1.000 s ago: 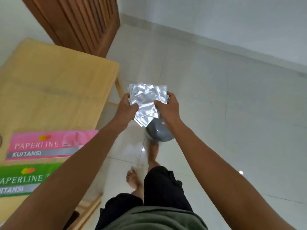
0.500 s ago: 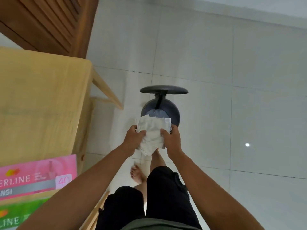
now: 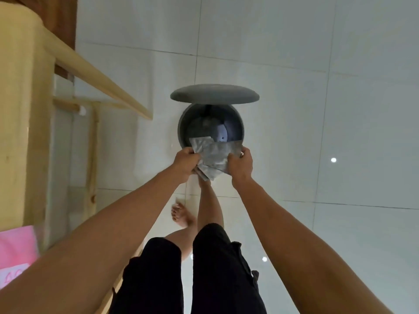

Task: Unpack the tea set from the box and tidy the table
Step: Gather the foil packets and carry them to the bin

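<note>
head view, looking steeply down past the person's own arms and legs.

left hand (image 3: 186, 161): closed on the left edge of a bundle of silvery wrappers (image 3: 214, 155), fingers curled over the sheets. right hand (image 3: 240, 163): closed on the right edge of the same bundle, thumb side toward the bin. both arms stretched forward and down.

silvery wrappers: several flat, crinkled foil-like sheets, fanned and overlapping, held between the two hands. upper corners of the bundle reach over the near rim of the bin mouth; lower corners hang below the hands. whether any sheet touches the rim: cannot tell.

grey pedal bin (image 3: 184, 123): round, standing on the white tiled floor (image 3: 317, 109), mouth open. lid (image 3: 214, 93) raised, tilted up at the far side of the opening. inside, pale rubbish shows, too dim to identify.

wooden table (image 3: 20, 109) at left edge of frame, well apart from the bin; a pink packet (image 3: 15, 243) lies on its near end, print blurred. the person wears black shorts (image 3: 204, 268), feet bare on the floor near the bin.
</note>
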